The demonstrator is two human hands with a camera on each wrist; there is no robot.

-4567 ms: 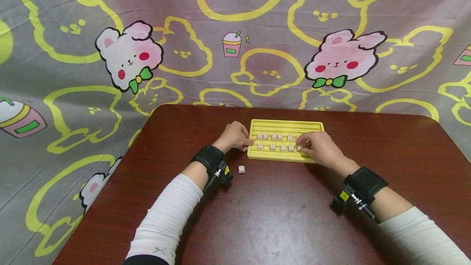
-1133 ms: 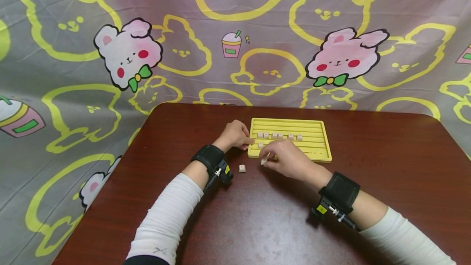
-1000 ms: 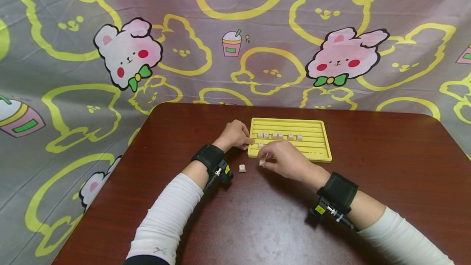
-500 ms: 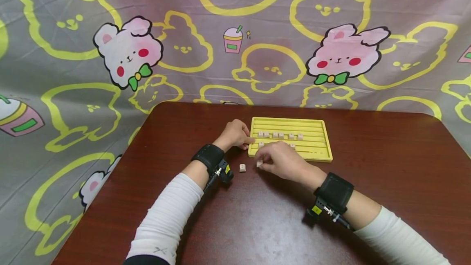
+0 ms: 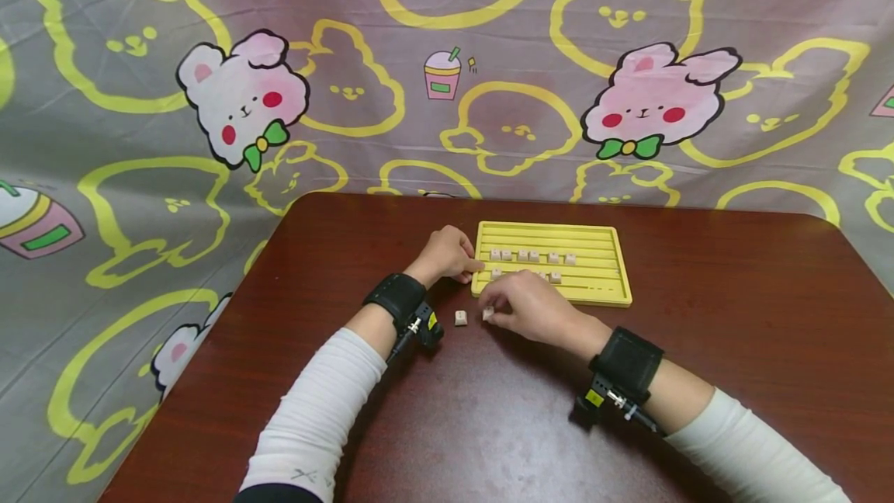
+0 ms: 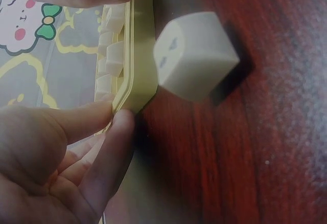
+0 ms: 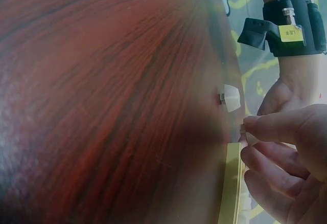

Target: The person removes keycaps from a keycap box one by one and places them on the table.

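My left hand (image 5: 447, 256) pinches the left edge of a yellow slotted tray (image 5: 624, 270) between thumb and fingers; the left wrist view shows this grip close up. Between the thumb and fingertips of my right hand (image 5: 541, 307) is a small whitish keycap (image 5: 487, 314), just off the tray's front left. Another loose keycap (image 5: 461, 318) stands on the table left of it, dark marks showing on its top in the left wrist view. Several keycaps (image 5: 553, 258) sit in an upper row in the tray. My right hand partly hides a lower row with a keycap (image 5: 555, 277) at its right.
The dark red-brown wooden table (image 5: 489, 425) has its far edge against a patterned cloth (image 5: 517, 45). Black straps with cameras sit on both wrists, including the left wrist strap (image 5: 395, 300).
My right hand has taken the keycap from the right end of the lower row and moved left with it to the tray's front, near the loose keycap. My left hand stays on the tray edge.
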